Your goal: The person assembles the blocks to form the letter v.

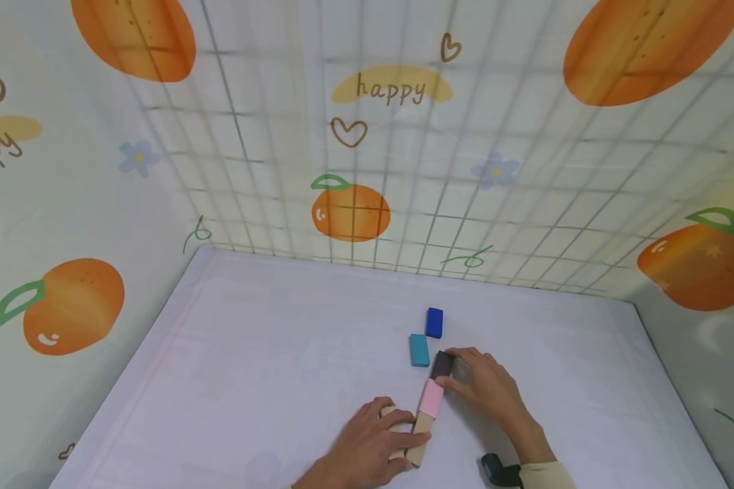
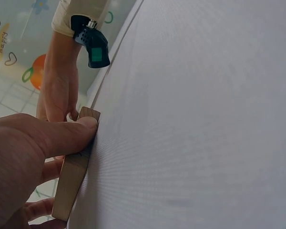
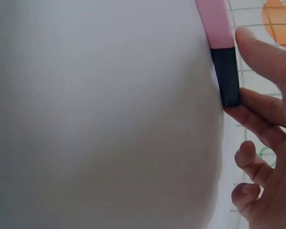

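Twelve o'clock taken as the far cloth wall printed with oranges (image 1: 428, 224). White tabletop (image 1: 269, 326) below it.

A line of small blocks runs out toward one o'clock: pale wooden rectangular block (image 1: 425, 422) nearest the person, smooth pink rectangular block (image 1: 431, 399), black rectangular block (image 1: 442, 365) at the far end. Pink and black meet end to end.

More pale wooden rectangular pieces (image 1: 388, 411) lie at nine o'clock of the wooden block, partly covered by the left hand (image 1: 370, 441); count uncertain. Left fingers are bent round the wood, thumb pressed to it in the left wrist view.

Right hand (image 1: 489, 384): black block held between thumb and forefinger, forefinger at its far end, thumb by the pink joint. Remaining fingers bent, holding nothing.

Progress, my reading: wood, pink and black are lined up, black perhaps being squared off. Outside the line, untouched: teal rectangular block (image 1: 419, 350) at ten o'clock from the black, royal-blue rectangular block (image 1: 434, 322) at one o'clock from the teal, corners close. Whether these two belong in the line, cannot tell.

Containers: none in view; blocks sit directly on the tabletop.
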Demonstrator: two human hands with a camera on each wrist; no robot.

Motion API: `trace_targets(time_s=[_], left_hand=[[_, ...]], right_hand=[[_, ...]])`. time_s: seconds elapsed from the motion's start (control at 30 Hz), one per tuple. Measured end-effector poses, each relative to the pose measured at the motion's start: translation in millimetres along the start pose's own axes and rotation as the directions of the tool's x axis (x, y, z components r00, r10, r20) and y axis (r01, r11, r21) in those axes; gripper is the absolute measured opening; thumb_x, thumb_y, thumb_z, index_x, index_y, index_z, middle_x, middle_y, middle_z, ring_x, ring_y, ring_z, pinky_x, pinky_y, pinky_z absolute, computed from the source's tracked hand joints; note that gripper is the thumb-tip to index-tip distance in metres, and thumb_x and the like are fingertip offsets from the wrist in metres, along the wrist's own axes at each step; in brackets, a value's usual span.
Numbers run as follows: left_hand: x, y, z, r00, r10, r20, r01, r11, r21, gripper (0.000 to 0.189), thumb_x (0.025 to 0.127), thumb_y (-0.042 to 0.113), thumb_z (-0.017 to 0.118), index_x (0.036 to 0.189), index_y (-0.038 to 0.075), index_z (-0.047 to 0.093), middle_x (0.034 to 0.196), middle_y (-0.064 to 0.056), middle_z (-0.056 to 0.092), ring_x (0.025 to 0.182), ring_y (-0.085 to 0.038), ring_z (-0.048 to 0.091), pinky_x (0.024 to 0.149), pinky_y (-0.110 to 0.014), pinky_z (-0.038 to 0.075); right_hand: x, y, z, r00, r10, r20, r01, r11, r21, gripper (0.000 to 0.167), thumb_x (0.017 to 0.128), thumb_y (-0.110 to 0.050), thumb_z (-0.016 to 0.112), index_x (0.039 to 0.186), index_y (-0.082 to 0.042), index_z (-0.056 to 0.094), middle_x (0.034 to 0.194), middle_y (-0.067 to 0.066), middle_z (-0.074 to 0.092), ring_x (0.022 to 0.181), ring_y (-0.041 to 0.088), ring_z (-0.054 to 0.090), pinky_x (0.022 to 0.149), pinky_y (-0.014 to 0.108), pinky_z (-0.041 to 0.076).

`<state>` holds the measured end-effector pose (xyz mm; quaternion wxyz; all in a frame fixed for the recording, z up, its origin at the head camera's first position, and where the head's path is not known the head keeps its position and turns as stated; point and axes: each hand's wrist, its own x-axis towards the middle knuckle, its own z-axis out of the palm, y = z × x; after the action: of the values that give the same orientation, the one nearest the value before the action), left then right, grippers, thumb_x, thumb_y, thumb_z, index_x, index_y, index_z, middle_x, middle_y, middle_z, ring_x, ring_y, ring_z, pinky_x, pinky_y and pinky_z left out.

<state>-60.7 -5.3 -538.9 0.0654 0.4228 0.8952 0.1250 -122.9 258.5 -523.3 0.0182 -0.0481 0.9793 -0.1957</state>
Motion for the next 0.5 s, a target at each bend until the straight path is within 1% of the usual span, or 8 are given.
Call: trace_targets(time_s=[0.33, 0.5], left_hand=[[-0.2, -0.1, 0.0, 1.000, 0.000, 0.001, 0.000, 1.000, -0.006, 0.056, 0.095, 0.052, 0.066, 0.147, 0.049, 0.046, 0.140, 0.020, 0.053, 0.129, -0.014, 0.041, 0.108, -0.037, 0.038], [0.5, -0.6, 1.7, 1.000, 0.004, 0.001, -0.004, 1.000, 0.007, 0.056, 0.095, 0.052, 0.065, 0.148, 0.050, 0.045, 0.140, 0.020, 0.053, 0.129, -0.014, 0.041, 0.109, -0.036, 0.036]], right_hand=[[-1.3, -2.1, 1.0, 1.000, 0.022, 0.000, -0.022, 1.000, 0.006, 0.067, 0.085, -0.048, 0.079, 0.136, -0.008, 0.062, 0.134, 0.017, 0.061, 0.119, 0.042, 0.057, 0.096, 0.062, 0.045], [-1.2, -1.9, 1.2, 1.000, 0.026, 0.002, -0.026, 1.000, 0.007, 0.067, 0.085, -0.047, 0.079, 0.137, -0.008, 0.061, 0.135, 0.017, 0.061, 0.119, 0.041, 0.056, 0.097, 0.062, 0.045]])
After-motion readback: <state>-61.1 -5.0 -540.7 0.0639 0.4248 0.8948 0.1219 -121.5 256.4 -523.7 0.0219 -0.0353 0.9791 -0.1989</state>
